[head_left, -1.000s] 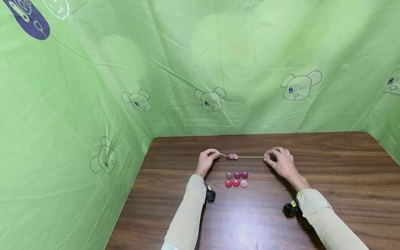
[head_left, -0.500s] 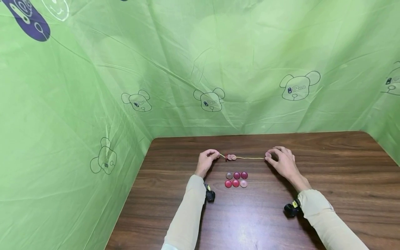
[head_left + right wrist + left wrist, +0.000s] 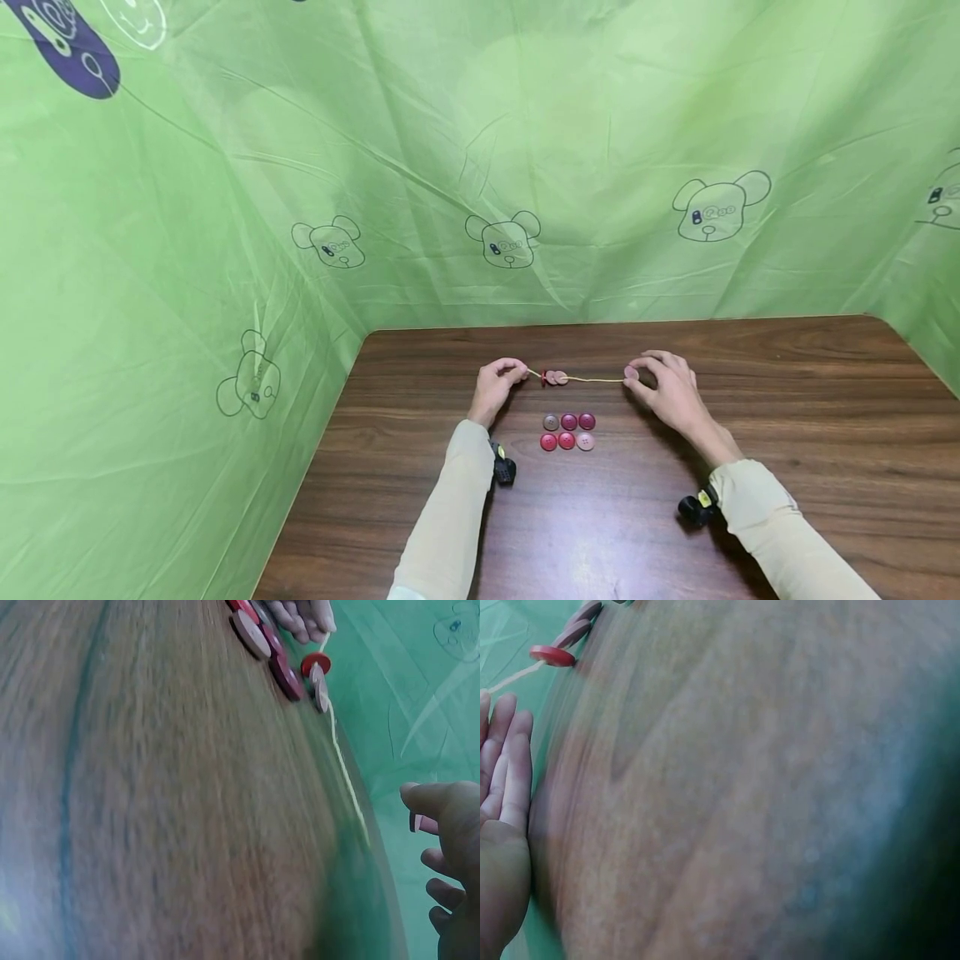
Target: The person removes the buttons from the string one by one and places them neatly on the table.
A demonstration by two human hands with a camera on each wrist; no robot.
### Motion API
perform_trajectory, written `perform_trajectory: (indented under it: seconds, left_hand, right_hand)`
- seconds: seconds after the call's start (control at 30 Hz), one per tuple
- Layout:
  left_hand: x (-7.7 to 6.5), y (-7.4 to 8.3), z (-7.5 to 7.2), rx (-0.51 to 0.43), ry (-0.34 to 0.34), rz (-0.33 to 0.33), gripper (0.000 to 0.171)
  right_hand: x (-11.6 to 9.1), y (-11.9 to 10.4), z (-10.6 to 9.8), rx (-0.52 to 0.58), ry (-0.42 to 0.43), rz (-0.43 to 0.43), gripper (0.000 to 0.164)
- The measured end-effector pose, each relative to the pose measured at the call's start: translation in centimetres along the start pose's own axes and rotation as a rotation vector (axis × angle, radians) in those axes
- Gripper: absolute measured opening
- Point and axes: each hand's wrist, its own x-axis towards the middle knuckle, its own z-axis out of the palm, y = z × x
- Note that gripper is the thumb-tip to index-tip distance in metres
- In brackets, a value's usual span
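My left hand (image 3: 497, 387) pinches one end of a yellow string (image 3: 596, 380) above the table's far part. Threaded on the string near that hand are a red button (image 3: 543, 378), seen edge-on, and two pinkish buttons (image 3: 561, 378). The left wrist view shows the red button (image 3: 553, 655) just beyond my fingertips. My right hand (image 3: 671, 392) pinches another pink button (image 3: 631, 373) between thumb and forefinger. The string runs up to that button, but whether it passes through cannot be told. In the right wrist view the string (image 3: 346, 769) fades into a blurred patch.
Two rows of buttons lie between my arms on the wooden table (image 3: 600, 517): brown (image 3: 551, 422) and maroon (image 3: 587, 422) behind, red (image 3: 548, 442) and pale pink (image 3: 585, 442) in front. A green curtain (image 3: 420, 275) stands behind the table and at its left.
My right hand has moved left with its pink button, after a small shift to the right. The string has gone from taut to slightly slack, while my left hand stays in place.
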Motion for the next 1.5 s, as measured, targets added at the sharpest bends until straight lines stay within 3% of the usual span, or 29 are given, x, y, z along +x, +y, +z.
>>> perform_trajectory:
  seconds: [0.13,0.37,0.47,0.67,0.87,1.03,1.23,1.5]
  left_hand:
    - [0.0,0.3,-0.1,-0.008,-0.036,0.005,0.020]
    - [-1.6,3.3,-0.4,-0.007,-0.077,0.002,0.021]
    - [-1.3,2.9,-0.3,-0.008,-0.077,-0.008,0.020]
    - [-0.2,0.7,-0.1,-0.009,-0.042,-0.007,0.016]
    - [-0.1,0.1,0.0,-0.008,-0.012,0.005,0.015]
    - [0.0,0.1,0.0,-0.007,-0.009,0.008,0.018]
    - [-0.1,0.4,0.0,-0.026,-0.031,0.003,0.018]
    - [-1.4,2.8,-0.2,-0.025,-0.057,0.008,0.019]
  right_hand:
    - [0.1,-0.6,0.2,0.004,-0.003,-0.018,0.031]
    - [-0.1,-1.3,0.9,0.008,-0.028,-0.045,0.027]
    - [-0.2,-1.4,1.2,0.004,-0.037,-0.053,0.025]
    - [-0.4,-2.0,1.5,0.012,-0.050,-0.074,0.025]
    - [-0.5,-2.4,1.6,-0.010,-0.096,-0.096,0.026]
    - [-0.7,-2.7,1.6,-0.034,-0.165,-0.110,0.028]
    - [-1.0,-2.9,1.6,-0.040,-0.189,-0.148,0.032]
    - [-1.3,-2.9,1.9,-0.046,-0.167,-0.185,0.029]
